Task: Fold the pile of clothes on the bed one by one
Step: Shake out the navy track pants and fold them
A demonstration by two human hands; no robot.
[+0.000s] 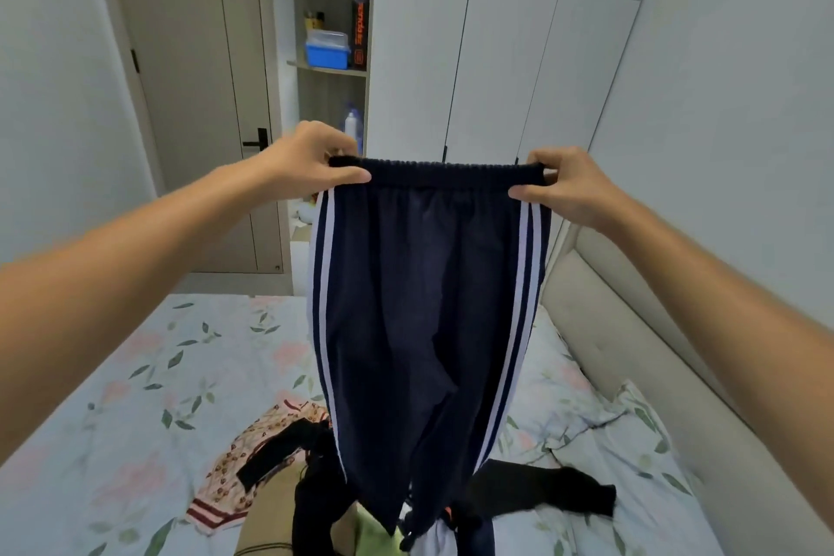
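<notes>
a person holds navy track pants (424,307) up by the waistband, centre of the frame.

the left hand (311,163) pinches the waistband's left end between thumb and curled fingers; the right hand (564,185) pinches the right end the same way — the elastic runs level between them. the pants, with white side stripes, hang straight down, their cuffs reaching the pile of clothes (316,497) at the lower centre, which lies on the floral bed sheet (135,397). behind, in the upper centre, an open shelf (329,70) holds a blue box (328,50) — white wardrobe doors (474,59) stand just to its right.
</notes>
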